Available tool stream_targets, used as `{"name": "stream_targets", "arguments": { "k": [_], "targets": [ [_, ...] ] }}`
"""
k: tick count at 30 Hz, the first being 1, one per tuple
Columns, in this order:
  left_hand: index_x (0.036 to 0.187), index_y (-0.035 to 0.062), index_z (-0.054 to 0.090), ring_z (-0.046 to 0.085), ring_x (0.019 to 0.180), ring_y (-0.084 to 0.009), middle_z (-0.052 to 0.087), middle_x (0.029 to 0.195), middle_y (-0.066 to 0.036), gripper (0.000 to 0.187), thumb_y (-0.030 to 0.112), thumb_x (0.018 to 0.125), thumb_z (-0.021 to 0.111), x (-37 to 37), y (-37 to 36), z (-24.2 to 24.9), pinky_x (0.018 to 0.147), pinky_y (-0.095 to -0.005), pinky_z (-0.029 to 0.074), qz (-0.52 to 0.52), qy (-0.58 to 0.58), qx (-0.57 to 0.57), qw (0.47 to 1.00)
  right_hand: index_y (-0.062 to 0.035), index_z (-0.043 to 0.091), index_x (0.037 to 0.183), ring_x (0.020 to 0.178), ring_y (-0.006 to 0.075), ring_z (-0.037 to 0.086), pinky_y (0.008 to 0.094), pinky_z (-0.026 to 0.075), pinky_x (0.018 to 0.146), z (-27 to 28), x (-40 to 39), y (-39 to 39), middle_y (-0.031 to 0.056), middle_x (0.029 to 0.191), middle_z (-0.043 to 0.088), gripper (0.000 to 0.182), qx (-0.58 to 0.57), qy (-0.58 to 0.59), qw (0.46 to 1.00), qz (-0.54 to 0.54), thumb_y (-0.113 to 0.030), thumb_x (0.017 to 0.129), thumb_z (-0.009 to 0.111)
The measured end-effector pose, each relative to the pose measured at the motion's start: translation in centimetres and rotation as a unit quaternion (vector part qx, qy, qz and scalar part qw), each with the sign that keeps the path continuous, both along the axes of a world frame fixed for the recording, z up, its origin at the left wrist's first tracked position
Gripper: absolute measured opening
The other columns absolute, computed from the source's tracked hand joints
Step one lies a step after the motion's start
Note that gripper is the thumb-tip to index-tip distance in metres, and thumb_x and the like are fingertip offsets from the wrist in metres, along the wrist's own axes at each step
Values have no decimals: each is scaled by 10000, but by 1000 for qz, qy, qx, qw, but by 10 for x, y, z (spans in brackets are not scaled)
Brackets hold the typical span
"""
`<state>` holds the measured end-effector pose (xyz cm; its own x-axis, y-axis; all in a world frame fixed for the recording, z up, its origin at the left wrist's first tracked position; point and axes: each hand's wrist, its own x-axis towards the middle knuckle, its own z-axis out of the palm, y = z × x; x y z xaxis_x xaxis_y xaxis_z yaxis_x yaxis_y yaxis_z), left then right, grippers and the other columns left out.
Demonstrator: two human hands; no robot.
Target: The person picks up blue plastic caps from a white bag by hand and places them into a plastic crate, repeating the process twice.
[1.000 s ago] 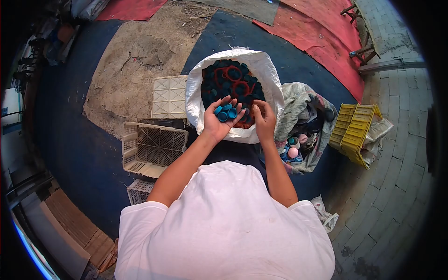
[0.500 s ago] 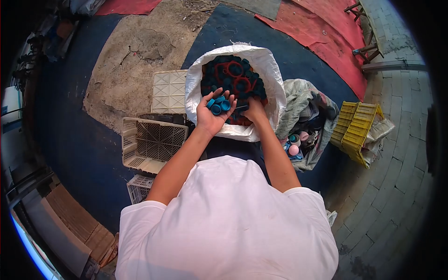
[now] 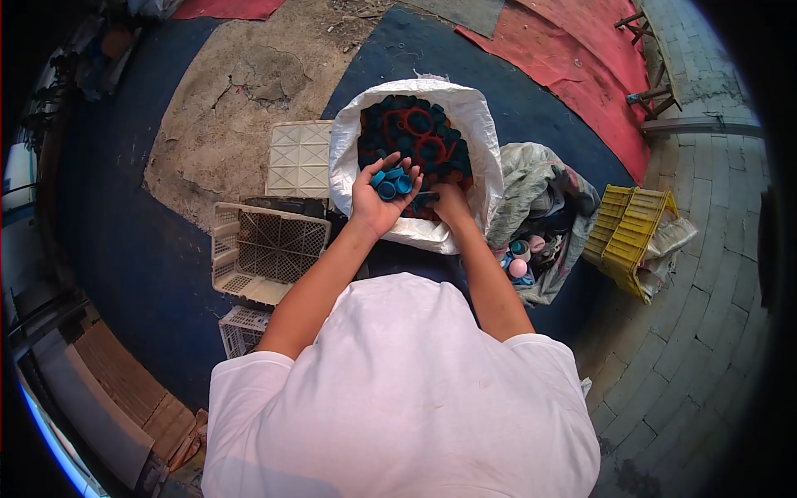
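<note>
Left hand (image 3: 378, 199) cupped palm-up over the near side of the white sack (image 3: 477, 141), cradling a small cluster of blue caps (image 3: 388, 183), fingers curled loosely around them

Right hand (image 3: 448, 199) just beside, dipped knuckles-up into the sack's heap of dark caps (image 3: 415, 133), fingertips buried among them; impossible to tell whether closed on anything

Sack standing open on the blue mat (image 3: 141, 249), rim rolled down, filled with dark blue caps and red rings (image 3: 415, 137)

Beside the sack on the right, a crumpled grey bag (image 3: 540, 178) with pink and teal lids (image 3: 521, 257) spilling at its mouth; further right a yellow crate (image 3: 627, 236) tipped on the paving

On the left, a beige lattice crate (image 3: 266, 253) lying near the left forearm, a flat cream panel (image 3: 299, 158) behind it, touching the sack's side; another pale crate (image 3: 241, 328) lower down, partly hidden by the white shirt (image 3: 398, 398)
</note>
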<state>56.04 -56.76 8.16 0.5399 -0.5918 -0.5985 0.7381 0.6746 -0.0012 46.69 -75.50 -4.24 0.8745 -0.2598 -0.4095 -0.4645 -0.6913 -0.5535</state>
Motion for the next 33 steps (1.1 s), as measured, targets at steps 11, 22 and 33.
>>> {"name": "stream_targets", "arguments": {
  "k": [11, 22, 33],
  "targets": [
    [1167, 43, 657, 633, 1159, -326, 647, 1210, -145, 276, 227, 1004, 530, -2, 1, -3, 1049, -520, 523, -8, -8, 8, 1000, -36, 798, 991, 1045, 410, 671, 446, 539, 939, 15, -6, -7, 216, 1163, 679, 247, 4, -126, 989, -78, -80, 750, 825],
    [1202, 24, 635, 643, 1152, -334, 655, 1193, -151, 300, 222, 1002, 532, -2, -2, -2, 1031, -502, 534, -12, -2, 16, 1000, 9, 791, 1017, 907, 181, 721, 318, 573, 764, 86, -5, -11, 141, 1133, 716, 217, 189, -98, 944, -252, -103, 832, 803],
    [1226, 24, 613, 627, 1188, -334, 644, 1237, -172, 315, 237, 1025, 497, -4, -10, -1, 1073, -511, 507, -27, -24, 32, 999, -4, 779, 1052, 944, 145, 683, 248, 587, 794, 146, 10, 31, 90, 1225, 640, 181, 383, -301, 835, -255, 3, 873, 757]
  ]
}}
